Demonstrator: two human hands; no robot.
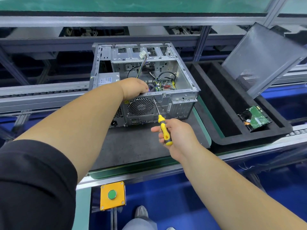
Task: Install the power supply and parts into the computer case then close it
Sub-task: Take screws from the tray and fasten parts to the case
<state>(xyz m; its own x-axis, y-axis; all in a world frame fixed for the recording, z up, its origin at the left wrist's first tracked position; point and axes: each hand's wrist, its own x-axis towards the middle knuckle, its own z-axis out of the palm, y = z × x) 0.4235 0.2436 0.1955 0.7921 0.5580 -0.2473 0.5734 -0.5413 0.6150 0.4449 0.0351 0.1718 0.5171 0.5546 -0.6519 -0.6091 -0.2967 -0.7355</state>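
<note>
An open grey computer case (182, 77) lies on its side on a dark mat, rear panel toward me. The power supply (106, 79) sits in its left end. Loose cables (166, 76) and a green board show inside. My left hand (134, 87) reaches over the rear top edge into the case, fingers curled down; what they touch is hidden. My right hand (174, 133) grips a yellow-handled screwdriver (163, 130), whose tip sits at a screw point near the top of the rear panel, right of the fan grille (140, 106).
The case's side panel (265, 58) leans upright at the back right. A black foam tray (216, 103) to the right holds a hard drive (255, 118) with its green board up. A yellow box with a green button (112, 195) sits at the bench's front edge.
</note>
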